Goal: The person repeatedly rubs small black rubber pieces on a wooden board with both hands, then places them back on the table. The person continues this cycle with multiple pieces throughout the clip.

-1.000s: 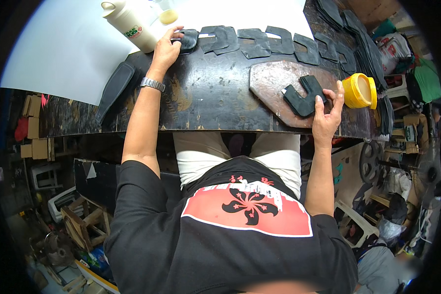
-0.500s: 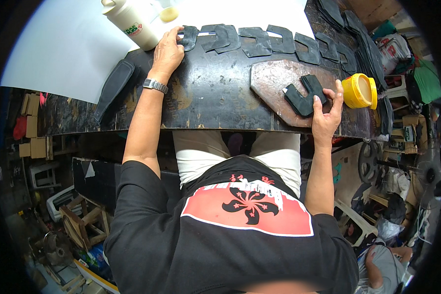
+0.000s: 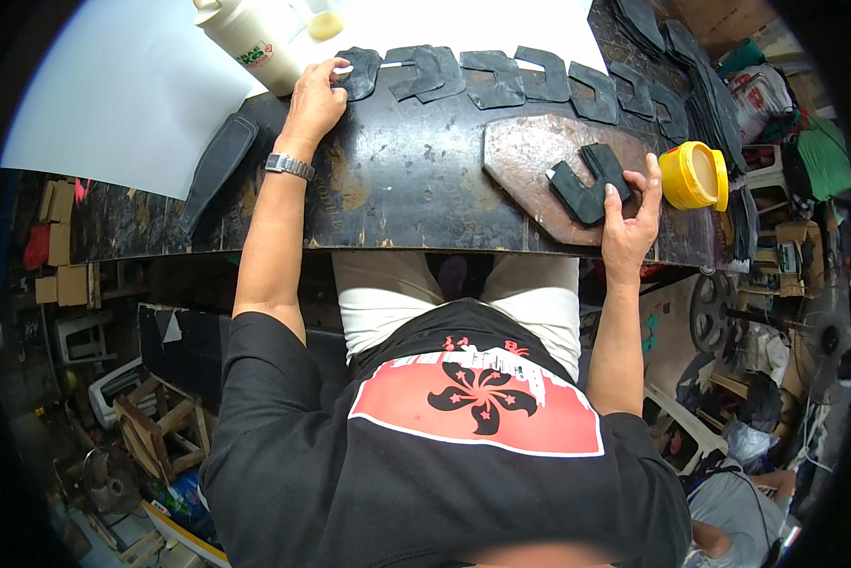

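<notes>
One thick black U-shaped piece, leather-like in look [image 3: 579, 197], lies on a reddish-brown, angular slab with a worn face [image 3: 525, 166], its opening turned toward the upper left. Your right hand [image 3: 632, 216] is at the piece's right edge, thumb laid against it, index finger stretched upward and the other fingers bent; you may be gripping the piece or merely steadying it, which cannot be told from this view. Just beside that hand, to its right, sits a round yellow tub with a tan face [image 3: 695, 176].

Across the table, your left hand [image 3: 318, 99] reaches the leftmost thin black notched sheet [image 3: 361, 76], fingers bent at its left edge; whether they pinch it cannot be told. From there a row of similar black cutouts [image 3: 494, 81] runs rightward, some overlapping, toward a tall pile of black sheets [image 3: 705, 104]. Near your left hand stands a cream-coloured cylindrical bottle [image 3: 253, 49], and a long black tapered panel [image 3: 221, 172] lies to the left of your forearm. Large white sheets [image 3: 127, 99] cover the far left of the dark, scuffed tabletop [image 3: 397, 204]. At lower right, beyond your elbow, is a person in grey [image 3: 738, 511].
</notes>
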The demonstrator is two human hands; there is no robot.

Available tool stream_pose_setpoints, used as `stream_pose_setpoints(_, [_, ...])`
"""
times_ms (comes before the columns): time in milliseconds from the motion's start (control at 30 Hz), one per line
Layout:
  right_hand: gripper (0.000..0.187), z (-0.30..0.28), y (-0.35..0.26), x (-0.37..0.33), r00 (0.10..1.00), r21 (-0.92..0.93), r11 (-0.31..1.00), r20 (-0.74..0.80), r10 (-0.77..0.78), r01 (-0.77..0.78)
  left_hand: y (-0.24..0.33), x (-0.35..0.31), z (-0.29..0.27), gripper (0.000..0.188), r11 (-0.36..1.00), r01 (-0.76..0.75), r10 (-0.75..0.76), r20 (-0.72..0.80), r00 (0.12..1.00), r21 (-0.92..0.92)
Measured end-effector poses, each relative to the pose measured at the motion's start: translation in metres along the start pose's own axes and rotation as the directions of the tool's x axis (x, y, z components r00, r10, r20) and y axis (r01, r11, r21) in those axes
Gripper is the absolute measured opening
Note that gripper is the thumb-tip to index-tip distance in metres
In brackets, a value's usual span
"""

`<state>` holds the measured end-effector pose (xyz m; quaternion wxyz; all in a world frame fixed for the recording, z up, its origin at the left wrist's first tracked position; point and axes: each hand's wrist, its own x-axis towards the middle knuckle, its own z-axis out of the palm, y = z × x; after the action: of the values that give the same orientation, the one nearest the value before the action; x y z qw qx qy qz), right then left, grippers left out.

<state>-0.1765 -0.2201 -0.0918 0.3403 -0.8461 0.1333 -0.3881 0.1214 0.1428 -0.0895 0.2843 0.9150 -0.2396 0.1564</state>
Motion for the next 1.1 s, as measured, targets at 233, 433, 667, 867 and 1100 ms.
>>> stream_pose_setpoints(233, [0.069,0.001,-0.001,0.0,1.0,0.016,1.0,-0.004,-0.008,0.008,0.009,-0.006,-0.003,0.049,0.957,-0.093,0.139,-0.157,0.978,0.273])
stream_pose_setpoints(433, [0.068,0.001,0.002,0.0,0.999,0.004,1.0,-0.028,-0.015,0.016,0.014,-0.006,-0.005,0.044,0.979,-0.124,0.143,-0.115,0.983,0.163])
stream_pose_setpoints(667, [0.071,0.002,0.003,0.001,0.998,-0.052,0.997,-0.04,-0.054,0.052,0.065,-0.007,-0.021,0.042,0.969,-0.116,0.152,-0.157,0.976,0.218])
stream_pose_setpoints(867, [0.063,0.0,-0.002,0.003,0.998,-0.001,1.0,-0.053,-0.029,0.029,0.19,-0.034,0.006,0.05,0.626,-0.517,0.729,0.203,0.653,-0.584])
stream_pose_setpoints(1100, [0.047,-0.071,0.009,0.043,0.992,-0.119,0.992,-0.119,0.036,-0.05,0.232,-0.024,0.053,0.034,0.572,-0.579,0.819,0.366,0.443,-0.58])
